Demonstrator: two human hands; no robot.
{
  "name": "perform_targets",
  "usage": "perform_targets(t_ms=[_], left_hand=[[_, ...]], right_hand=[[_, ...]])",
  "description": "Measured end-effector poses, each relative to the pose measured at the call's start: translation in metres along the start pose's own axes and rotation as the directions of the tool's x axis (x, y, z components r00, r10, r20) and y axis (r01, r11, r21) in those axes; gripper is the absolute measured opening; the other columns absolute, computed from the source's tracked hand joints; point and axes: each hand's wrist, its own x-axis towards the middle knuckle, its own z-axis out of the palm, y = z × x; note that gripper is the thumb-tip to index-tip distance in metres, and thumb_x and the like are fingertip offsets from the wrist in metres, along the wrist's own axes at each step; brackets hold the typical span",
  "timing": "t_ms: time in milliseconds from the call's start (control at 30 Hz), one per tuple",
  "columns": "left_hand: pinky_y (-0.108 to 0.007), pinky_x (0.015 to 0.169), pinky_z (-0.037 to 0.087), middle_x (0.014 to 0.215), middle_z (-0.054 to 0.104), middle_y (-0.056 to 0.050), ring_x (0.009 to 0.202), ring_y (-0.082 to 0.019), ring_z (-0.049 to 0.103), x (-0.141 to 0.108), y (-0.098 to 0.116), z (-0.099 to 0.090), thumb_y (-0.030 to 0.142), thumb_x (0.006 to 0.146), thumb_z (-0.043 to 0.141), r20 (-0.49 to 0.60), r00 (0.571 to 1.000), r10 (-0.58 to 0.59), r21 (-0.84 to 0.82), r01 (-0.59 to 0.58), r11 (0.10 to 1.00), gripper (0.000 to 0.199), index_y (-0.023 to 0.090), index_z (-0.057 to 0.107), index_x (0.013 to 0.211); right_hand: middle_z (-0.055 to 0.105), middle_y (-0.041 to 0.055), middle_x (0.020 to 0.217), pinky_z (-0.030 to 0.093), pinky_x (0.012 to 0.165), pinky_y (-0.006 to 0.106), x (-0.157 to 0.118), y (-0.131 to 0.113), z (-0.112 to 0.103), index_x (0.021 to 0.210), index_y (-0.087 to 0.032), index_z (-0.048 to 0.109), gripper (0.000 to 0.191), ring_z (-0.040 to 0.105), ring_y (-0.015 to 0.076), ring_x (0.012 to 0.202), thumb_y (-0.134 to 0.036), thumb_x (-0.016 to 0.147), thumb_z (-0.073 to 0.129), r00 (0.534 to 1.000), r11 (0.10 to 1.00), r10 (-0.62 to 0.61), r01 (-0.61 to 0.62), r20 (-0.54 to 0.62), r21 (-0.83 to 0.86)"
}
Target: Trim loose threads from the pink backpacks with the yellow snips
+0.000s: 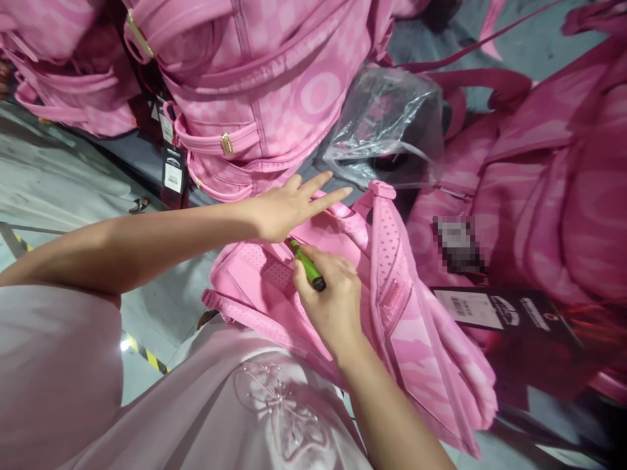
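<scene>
A pink backpack (411, 326) lies across the front of my body, its padded back panel and dotted shoulder straps facing up. My right hand (330, 294) is closed around a green tool with a black end (309, 266), whose far tip points at the upper part of the back panel. Just above that tip, my left hand (294, 207) rests on the backpack's top edge, fingers spread and pointing right. Whether the tool's tip touches the fabric is hidden close to my left hand.
Pink checkered bags (279, 85) are stacked beyond my hands, with black hang tags (173, 173) at their left. A clear plastic bag (386, 124) lies behind the backpack. More pink bags (529, 196) fill the right side, near a tag (470, 308). Yellow-black tape (147, 354) marks the floor.
</scene>
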Motion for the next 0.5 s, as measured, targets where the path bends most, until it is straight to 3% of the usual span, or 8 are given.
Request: perform_targets(t_ms=[333,433,500], left_hand=[[-0.053,0.114,0.029,0.168,-0.009,-0.016,0.150,-0.039,0.018,-0.006,0.007,-0.010,0.010,0.077,0.060,0.045,0.999,-0.024,0.050,0.021,0.999,0.113,0.031,-0.015,0.159],[-0.053,0.114,0.029,0.168,-0.003,-0.018,0.150,-0.040,0.020,-0.011,0.010,-0.013,0.008,0.079,0.059,0.026,0.999,-0.032,0.053,0.031,0.998,0.107,0.031,-0.008,0.160],[-0.052,0.115,0.029,0.168,0.001,-0.018,0.150,-0.039,0.022,-0.014,0.013,-0.013,0.004,0.080,0.056,0.002,0.999,-0.039,0.052,0.039,0.998,0.103,0.031,-0.003,0.161]], right_hand=[[0.077,0.0085,0.100,0.055,0.087,0.039,0.007,-0.003,0.000,0.103,-0.016,0.073,0.021,0.072,0.0226,0.091,-0.021,0.088,0.059,0.994,0.974,0.069,-0.086,0.089,0.209],[0.077,0.0061,0.098,0.057,0.084,0.034,0.020,-0.010,-0.030,0.095,-0.018,0.071,0.016,0.072,0.0197,0.091,-0.018,0.088,0.056,0.988,0.930,0.035,-0.088,0.152,0.358],[0.075,0.0062,0.103,0.058,0.084,0.034,0.036,-0.007,-0.061,0.093,-0.019,0.067,0.014,0.072,0.0194,0.095,-0.017,0.090,0.054,0.999,0.921,0.034,-0.016,-0.039,0.388]])
